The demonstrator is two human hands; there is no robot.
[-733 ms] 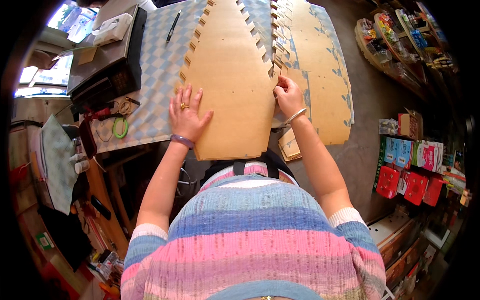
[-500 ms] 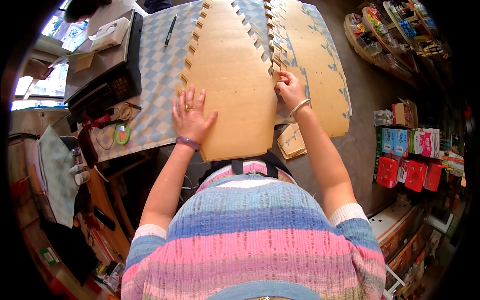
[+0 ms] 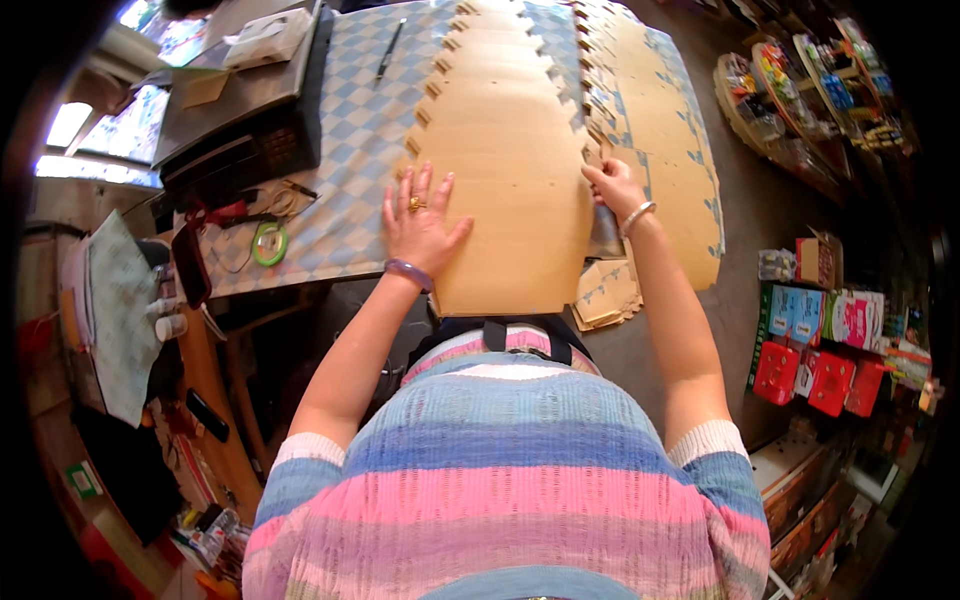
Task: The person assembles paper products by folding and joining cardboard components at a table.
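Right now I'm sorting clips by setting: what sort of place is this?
Probably a small shop's work counter. Shelves of colourful packaged goods line the right side, while the left hand and right hand press a flat die-cut cardboard sheet on a checked tablecloth.

A blue-and-white diamond-patterned cloth [image 3: 350, 130] covers the table. A dark pen [image 3: 390, 50] lies on it near the far edge. At the far left corner stands a black machine [image 3: 245, 125] with a white device [image 3: 265, 38] resting on top. A green tape roll [image 3: 269, 243] lies near the table's left edge, beside tangled cords [image 3: 280, 200]. A small folded printed carton [image 3: 607, 293] sits at the near edge on the right. On the floor to the right, red boxes [image 3: 815, 375] and colourful packages [image 3: 835, 315] stand grouped together, with stocked shelves [image 3: 800, 100] beyond.
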